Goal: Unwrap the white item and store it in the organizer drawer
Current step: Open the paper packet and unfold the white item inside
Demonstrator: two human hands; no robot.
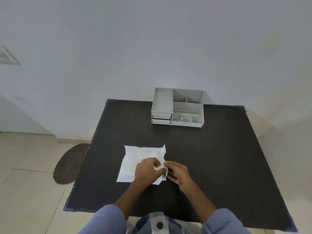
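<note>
A white paper wrapping (135, 157) lies mostly spread flat on the black table (211, 157), near its front left. My left hand (146, 171) rests on the sheet's right part and pinches a crumpled fold at the right edge. My right hand (177, 173) meets it there, fingers closed on the same raised edge. Whatever lies inside the fold is hidden by my fingers. The white organizer (178, 108) stands at the table's far edge against the wall, with two small drawers (161, 118) at its front left, both pushed in.
The organizer's top has several open compartments, some with perforated floors. A dark woven oval mat (69, 164) lies on the tiled floor left of the table. The wall rises right behind the organizer. Blue tape marks the table corners.
</note>
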